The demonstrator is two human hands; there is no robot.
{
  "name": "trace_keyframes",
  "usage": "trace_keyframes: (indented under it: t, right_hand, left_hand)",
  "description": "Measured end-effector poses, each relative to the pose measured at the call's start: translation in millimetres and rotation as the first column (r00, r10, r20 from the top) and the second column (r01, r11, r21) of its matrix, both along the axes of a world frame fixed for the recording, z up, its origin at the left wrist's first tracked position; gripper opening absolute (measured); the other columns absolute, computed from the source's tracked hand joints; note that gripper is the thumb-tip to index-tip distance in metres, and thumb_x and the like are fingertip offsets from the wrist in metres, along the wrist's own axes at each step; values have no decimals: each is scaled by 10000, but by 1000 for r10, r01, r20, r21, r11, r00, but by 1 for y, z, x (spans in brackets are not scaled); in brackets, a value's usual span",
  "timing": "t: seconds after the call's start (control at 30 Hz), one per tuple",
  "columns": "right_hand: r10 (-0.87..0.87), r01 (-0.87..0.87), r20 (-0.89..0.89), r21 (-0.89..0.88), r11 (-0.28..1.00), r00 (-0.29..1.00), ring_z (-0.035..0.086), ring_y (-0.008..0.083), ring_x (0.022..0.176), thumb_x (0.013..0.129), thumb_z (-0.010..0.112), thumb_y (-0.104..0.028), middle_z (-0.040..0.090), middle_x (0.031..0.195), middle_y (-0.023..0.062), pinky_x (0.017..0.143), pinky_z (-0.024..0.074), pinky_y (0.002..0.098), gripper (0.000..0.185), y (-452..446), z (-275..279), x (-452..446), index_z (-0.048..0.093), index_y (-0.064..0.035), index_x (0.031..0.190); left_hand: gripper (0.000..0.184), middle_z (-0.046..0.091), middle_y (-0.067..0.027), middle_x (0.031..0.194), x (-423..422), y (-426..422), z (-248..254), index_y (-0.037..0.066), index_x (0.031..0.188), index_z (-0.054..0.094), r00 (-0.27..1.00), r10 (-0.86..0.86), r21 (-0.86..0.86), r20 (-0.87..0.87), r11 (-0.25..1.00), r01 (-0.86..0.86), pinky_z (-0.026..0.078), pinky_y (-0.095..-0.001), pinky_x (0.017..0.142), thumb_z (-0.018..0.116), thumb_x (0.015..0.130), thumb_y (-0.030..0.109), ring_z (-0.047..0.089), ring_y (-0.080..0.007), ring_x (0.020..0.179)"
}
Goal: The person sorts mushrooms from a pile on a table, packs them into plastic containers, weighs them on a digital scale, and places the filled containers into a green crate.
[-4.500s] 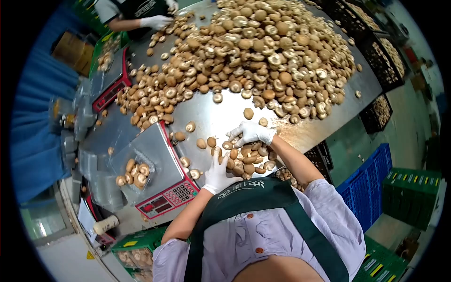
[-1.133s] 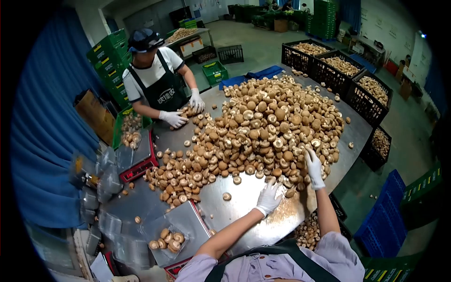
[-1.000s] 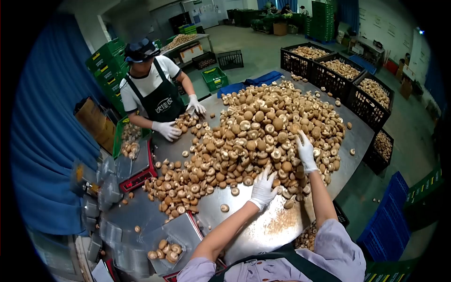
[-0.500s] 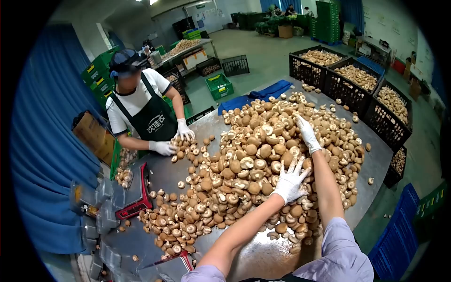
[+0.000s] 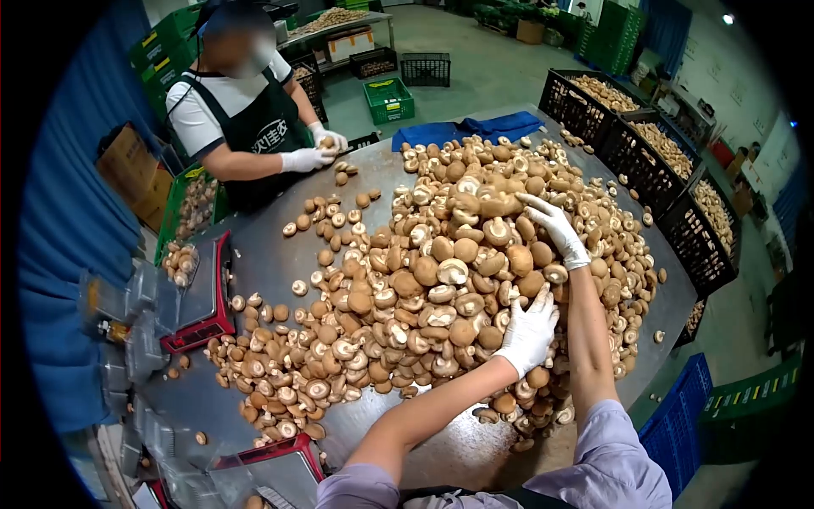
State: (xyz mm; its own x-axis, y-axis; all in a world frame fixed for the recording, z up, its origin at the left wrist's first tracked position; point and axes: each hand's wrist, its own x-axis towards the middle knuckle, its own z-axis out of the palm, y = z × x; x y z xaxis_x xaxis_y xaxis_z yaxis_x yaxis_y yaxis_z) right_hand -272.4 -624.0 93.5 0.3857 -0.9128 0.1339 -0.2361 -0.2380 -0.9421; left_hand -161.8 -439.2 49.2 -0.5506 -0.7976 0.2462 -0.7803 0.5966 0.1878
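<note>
A large heap of brown mushrooms (image 5: 441, 297) covers much of the metal table (image 5: 373, 428). My left hand (image 5: 529, 329), in a white glove, lies against the near right side of the heap, its fingers apart and touching mushrooms. Farther up the heap, my right hand (image 5: 556, 229) reaches in from the right with its fingers spread over the mushrooms. Neither hand is closed round a mushroom. Some mushrooms lie partly under the two palms, so their contact there is hidden.
Across the table at the left, a co-worker (image 5: 254, 127) handles a mushroom. Red-edged scales (image 5: 203, 297) and plastic trays (image 5: 144, 348) are at the left. Black crates of mushrooms (image 5: 653, 153) line the right edge. A blue cloth (image 5: 466, 131) lies at the far edge.
From near the table's front edge, both my hands have moved forward onto the heap. Over the last half second, my left hand's fingers have drawn together somewhat. The co-worker's hands have lifted off the loose mushrooms.
</note>
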Motion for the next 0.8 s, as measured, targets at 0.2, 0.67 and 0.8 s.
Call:
trace_keyframes:
  t: [0.2,0.67,0.8]
  right_hand:
    - [137,-132,-90,55,990,986,501,172,1189,881,615,-243,569,1290,60,1032,372,305,396,10,13,35,596,-87,1244]
    - [241,-235,8,243,941,971,533,172,1131,853,668,-280,586,1258,87,980,409,306,470,60,-19,141,575,-45,1249]
    - [400,-421,165,123,898,901,542,170,1116,914,561,-193,604,1231,84,974,402,269,365,68,-56,193,580,-30,1241]
  left_hand:
    - [368,419,-135,1373,18,17,-3,84,1069,601,999,38,-80,-20,996,-40,258,-702,928,611,746,262,273,-248,1372]
    - [455,465,-115,1355,101,73,-25,155,1055,641,954,161,-195,-253,957,-213,303,-643,851,653,697,435,405,-242,1283]
    - [481,529,-125,1281,143,96,-39,159,1064,654,918,289,-154,-272,928,-338,228,-669,915,655,697,469,514,-259,1176]
